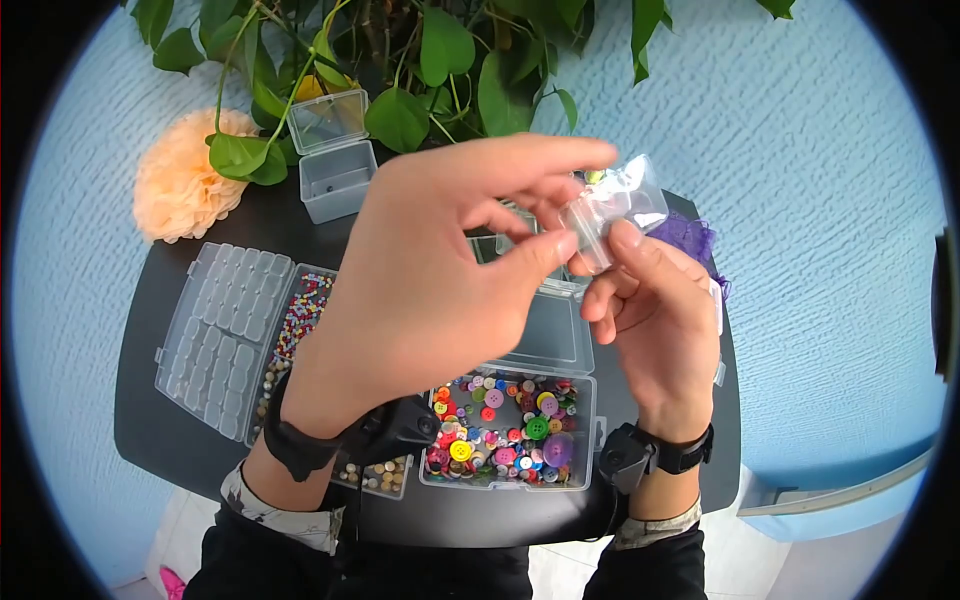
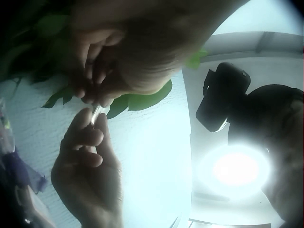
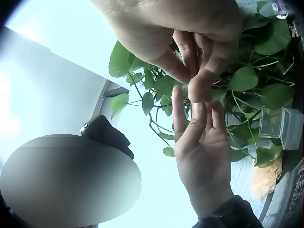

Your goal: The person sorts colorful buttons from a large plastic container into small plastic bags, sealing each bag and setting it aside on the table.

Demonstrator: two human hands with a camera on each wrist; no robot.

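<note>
Pale-blue textured wall surrounds a dark tabletop, with a leafy green plant at its far side. Head view: the left hand and the right hand are close together above the tabletop, both clamped by thumb and fingers on a small clear plastic bag. The bag lies between them, its shiny free end pointing away from the person; its contents cannot be made out. Below the hands, an open clear box holds multicoloured buttons. To the left, a translucent compartment case stands beside small mixed beads. Farther back are a peach ruffled flower and a small open-lidded container; purple mesh fabric lies beyond the right hand. Wrist views: the fingertips of both hands meet closely, largely covering the bag.
</note>
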